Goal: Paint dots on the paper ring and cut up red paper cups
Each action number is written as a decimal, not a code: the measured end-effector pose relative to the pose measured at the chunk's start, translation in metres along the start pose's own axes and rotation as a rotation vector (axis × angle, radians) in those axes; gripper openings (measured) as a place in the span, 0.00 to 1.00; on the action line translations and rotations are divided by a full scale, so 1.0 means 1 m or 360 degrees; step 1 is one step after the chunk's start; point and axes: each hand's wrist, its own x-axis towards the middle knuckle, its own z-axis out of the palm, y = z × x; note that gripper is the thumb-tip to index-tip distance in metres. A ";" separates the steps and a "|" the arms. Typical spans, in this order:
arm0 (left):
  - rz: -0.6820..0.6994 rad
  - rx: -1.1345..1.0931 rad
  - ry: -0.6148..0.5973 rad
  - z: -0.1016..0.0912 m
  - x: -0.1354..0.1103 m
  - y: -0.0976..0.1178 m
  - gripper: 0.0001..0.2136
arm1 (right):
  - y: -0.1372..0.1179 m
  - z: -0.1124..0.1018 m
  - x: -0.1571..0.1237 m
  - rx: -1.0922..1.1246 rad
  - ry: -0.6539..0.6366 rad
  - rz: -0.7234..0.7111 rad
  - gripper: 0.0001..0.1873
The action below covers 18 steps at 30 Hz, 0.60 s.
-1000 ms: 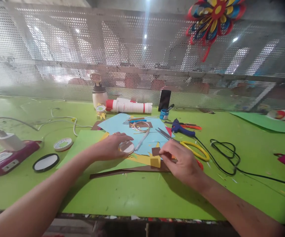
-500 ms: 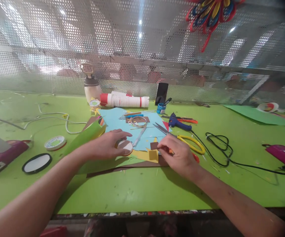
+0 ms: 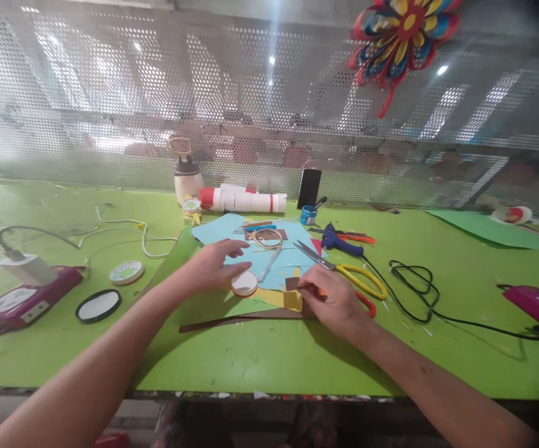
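My left hand hovers over the light blue paper sheet, fingers stretched out and apart. A round white disc lies on the paper just below its thumb, and I cannot tell whether they touch. My right hand rests on the table with its fingertips pinched on a small brown paper piece. A yellow paper scrap lies right under that piece. A long brown strip runs along the front of the paper pile.
Yellow-handled scissors, a blue glue gun and a black cable lie right of my hands. At the back stand a bottle, a white roll and a phone. At the left are a tape roll, a black-rimmed disc and a pink device.
My left hand has come off the white disc and spread its fingers toward the blue sheet. The curled green sheet has dropped lower. My right hand keeps its pinch on the brown piece.
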 end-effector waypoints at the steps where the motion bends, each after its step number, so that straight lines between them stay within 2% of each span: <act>1: -0.0016 -0.0072 0.0045 -0.001 0.001 0.000 0.22 | 0.000 0.001 0.000 -0.0008 0.0002 -0.0003 0.08; 7: -0.0086 -0.0380 0.0260 -0.001 0.005 -0.002 0.20 | -0.001 0.007 -0.002 -0.0067 0.0024 -0.0070 0.08; 12: -0.0180 -0.0659 0.0196 -0.001 0.003 0.012 0.20 | -0.007 0.002 0.007 -0.0132 0.0016 -0.0228 0.08; 18: -0.0183 -0.0739 0.0181 0.009 0.013 0.032 0.16 | -0.004 -0.003 0.028 -0.0183 0.0015 -0.0334 0.08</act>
